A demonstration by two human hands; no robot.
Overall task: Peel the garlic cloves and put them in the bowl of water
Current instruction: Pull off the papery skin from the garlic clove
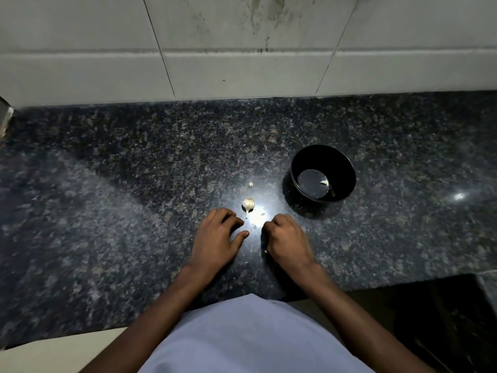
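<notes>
Head view, looking down at a dark speckled stone table [113, 200] that meets a pale tiled wall [242, 49]. Your left hand [215, 238] rests on the table with the fingers loosely bent and spread, the thumb angled to the right; it holds nothing. Your right hand [286, 238] lies knuckles up just to its right, the fingers curled under toward the palm; whether anything is held inside cannot be told. The two hands are apart, with a brightly lit patch of table between them. A small garlic bulb [248, 203], stem pointing toward you, lies on the table just beyond the left fingertips, not touching them. A small garlic scrap [251, 184] lies a little farther back, and paler flecks of skin [262, 214] sit near the right knuckles. A black bowl [323, 174] stands to the right, beyond the right hand, holding shallow water and one peeled clove [324, 182]. A light shirt [250, 335] fills the lower edge.
</notes>
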